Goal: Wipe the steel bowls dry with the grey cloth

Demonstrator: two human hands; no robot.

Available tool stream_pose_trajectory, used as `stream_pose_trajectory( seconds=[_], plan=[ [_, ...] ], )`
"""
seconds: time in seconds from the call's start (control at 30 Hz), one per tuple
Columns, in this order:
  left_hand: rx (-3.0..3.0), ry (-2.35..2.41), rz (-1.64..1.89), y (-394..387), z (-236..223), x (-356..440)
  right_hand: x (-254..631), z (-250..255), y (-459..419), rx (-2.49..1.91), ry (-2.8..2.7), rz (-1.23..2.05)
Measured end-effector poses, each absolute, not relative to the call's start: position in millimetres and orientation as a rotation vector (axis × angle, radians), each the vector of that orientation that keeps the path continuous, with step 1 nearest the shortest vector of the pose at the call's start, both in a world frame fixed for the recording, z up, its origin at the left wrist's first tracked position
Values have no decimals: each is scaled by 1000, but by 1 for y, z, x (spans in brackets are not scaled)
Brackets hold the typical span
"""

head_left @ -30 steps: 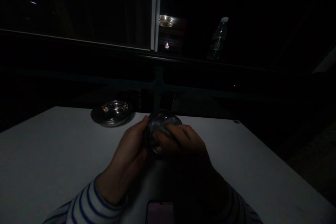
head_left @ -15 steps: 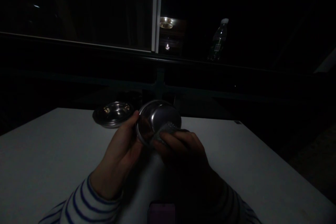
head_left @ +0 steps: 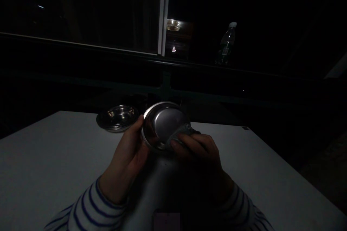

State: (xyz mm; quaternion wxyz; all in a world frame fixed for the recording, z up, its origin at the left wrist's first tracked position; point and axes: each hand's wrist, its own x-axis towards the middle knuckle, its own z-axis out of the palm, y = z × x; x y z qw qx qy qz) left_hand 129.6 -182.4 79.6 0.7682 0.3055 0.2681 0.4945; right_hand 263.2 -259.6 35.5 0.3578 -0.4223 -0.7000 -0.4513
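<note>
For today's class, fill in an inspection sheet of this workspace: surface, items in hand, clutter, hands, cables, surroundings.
Surface: white table, dimly lit; small dark mark near the far right corner.
Items in hand: shiny metal dish, tilted; grey cloth against it.
Clutter: stacked metal dishes near the far edge, left; blurred rectangle at the near side.
Hands: left hand grips the dish; right hand holds the cloth.
Cables: nothing seen; much is dark.
Surroundings: pale upright bar; white-capped bottle.

Metal bowl (head_left: pixel 165 119) turned so its flat round middle shows, grayish cloth (head_left: pixel 176 134) moved from across it to its near right side, right hand (head_left: pixel 202 151) shifted toward the table's (head_left: pixel 257 162) right edge
</note>
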Motion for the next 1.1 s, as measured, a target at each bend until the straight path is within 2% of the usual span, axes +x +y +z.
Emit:
stream_pose_trajectory(
  seconds=[0.2, 0.93, 1.1],
  plan=[
    [596, 538, 1017, -180, 73, 130, 260, 32, -260, -1083, -1901, -1117],
    [505, 477, 1002, -175, 73, 132, 263, 19, -252, -1020, -1703, -1144],
    [524, 484, 1040, -174, 71, 132, 267, 19, -254, -1084, -1679, -1033]
  ],
)
